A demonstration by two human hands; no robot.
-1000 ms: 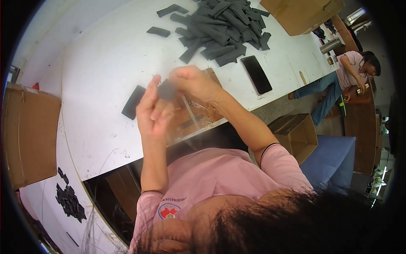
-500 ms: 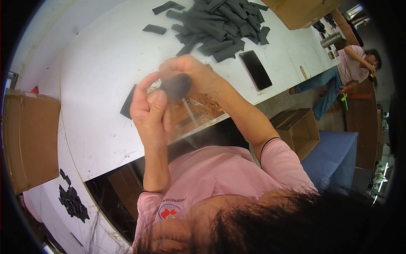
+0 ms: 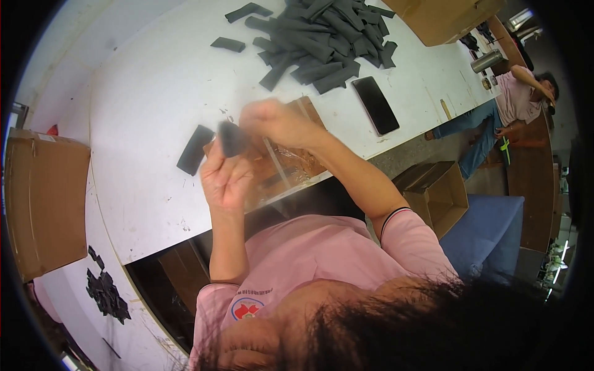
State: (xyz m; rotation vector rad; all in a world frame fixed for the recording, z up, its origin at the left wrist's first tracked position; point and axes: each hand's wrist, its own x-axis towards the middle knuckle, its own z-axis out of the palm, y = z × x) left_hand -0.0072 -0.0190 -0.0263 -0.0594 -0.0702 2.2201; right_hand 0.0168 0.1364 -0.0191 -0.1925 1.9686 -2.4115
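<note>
Slightly blurred, a small dark grey fabric piece (image 3: 231,140) is up between my hands, above the table. My left hand (image 3: 228,179) grips its lower left side, with the palm turned up and the fingers curled. Against the right edge of the piece, my right hand (image 3: 276,123) is closed in a pinch; its fingertips are partly smeared by motion. A flat dark strip (image 3: 195,150) lies on the table just left of my left hand. Under my hands is a brown cardboard piece with clear tape (image 3: 294,162) at the table's near edge.
A heap of dark grey fabric strips (image 3: 322,43) covers the table's far middle, with a black phone (image 3: 375,105) to its right. Cardboard boxes stand at far right (image 3: 442,18), left (image 3: 46,204) and lower right (image 3: 442,198). Another person (image 3: 516,99) sits at right.
My left hand has dropped its thumb and turned palm up. My right hand has shifted slightly down and closed tighter. The fabric piece has moved left and now stands more upright.
</note>
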